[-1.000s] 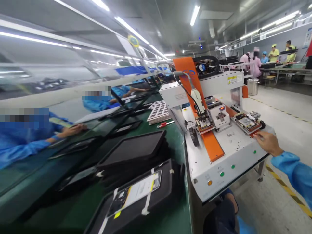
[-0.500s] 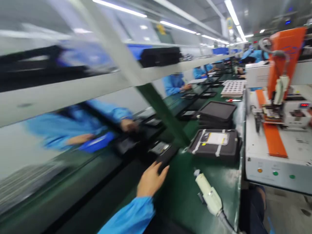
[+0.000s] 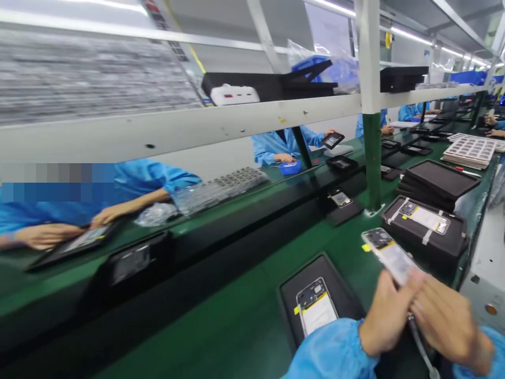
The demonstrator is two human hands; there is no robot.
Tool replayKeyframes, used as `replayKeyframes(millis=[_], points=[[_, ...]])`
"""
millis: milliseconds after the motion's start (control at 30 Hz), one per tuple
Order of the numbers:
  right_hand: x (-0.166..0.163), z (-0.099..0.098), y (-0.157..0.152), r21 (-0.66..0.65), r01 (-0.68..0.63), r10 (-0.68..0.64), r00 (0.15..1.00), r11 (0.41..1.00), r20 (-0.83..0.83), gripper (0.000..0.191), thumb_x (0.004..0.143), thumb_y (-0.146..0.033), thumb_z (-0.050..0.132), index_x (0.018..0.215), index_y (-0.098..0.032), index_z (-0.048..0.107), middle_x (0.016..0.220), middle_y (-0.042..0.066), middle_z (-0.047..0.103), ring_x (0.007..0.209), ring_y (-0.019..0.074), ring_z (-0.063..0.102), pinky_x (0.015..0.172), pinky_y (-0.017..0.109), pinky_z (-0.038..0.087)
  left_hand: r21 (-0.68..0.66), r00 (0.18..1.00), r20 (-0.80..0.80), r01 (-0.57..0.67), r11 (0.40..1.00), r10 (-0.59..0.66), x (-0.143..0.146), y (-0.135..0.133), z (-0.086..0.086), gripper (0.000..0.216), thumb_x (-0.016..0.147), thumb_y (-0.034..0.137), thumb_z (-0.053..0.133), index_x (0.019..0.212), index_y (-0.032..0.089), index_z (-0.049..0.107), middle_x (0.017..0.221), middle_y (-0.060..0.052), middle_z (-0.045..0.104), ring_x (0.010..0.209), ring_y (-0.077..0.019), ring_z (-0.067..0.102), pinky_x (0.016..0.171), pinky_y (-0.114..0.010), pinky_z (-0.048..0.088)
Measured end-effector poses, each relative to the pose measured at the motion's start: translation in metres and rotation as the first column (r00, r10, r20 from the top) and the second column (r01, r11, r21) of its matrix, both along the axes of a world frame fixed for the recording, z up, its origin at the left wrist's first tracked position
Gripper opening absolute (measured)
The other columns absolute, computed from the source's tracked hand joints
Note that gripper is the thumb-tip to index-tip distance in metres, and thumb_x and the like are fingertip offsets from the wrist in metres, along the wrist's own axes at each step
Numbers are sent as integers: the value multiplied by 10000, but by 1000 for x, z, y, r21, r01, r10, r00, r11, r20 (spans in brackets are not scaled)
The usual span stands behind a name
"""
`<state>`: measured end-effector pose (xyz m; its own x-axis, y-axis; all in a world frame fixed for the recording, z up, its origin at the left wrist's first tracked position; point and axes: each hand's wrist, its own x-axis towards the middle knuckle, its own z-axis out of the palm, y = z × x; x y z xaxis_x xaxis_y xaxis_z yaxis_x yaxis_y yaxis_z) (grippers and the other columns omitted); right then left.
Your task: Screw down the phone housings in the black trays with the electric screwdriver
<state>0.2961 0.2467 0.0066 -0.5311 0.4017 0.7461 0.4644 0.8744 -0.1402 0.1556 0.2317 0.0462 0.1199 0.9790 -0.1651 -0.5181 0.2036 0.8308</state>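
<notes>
Phone (image 3: 389, 252) jutting beyond left grip (image 3: 386, 316), held by its near end, right grip (image 3: 447, 321) alongside, hold unclear

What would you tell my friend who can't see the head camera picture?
A person's left hand holds an opened phone above a green bench, with the blurry right hand close against it. A second opened phone lies in a black tray nearby. Across the bench, other people in blue sleeves are at work.
</notes>
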Motion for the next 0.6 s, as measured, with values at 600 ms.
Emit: replayKeyframes(millis=[600], points=[[-289,-38,274,-316,460,-193,768,830,611,373,952,-405,581,1158,-94,605,1244,160,558,1206,290,491,976,456,437,-59,694,-316,-695,716,647,-230,85,-51,135,888,140,557,1002,91,611,924,-144,734,785,-218,720,714,-308,586]])
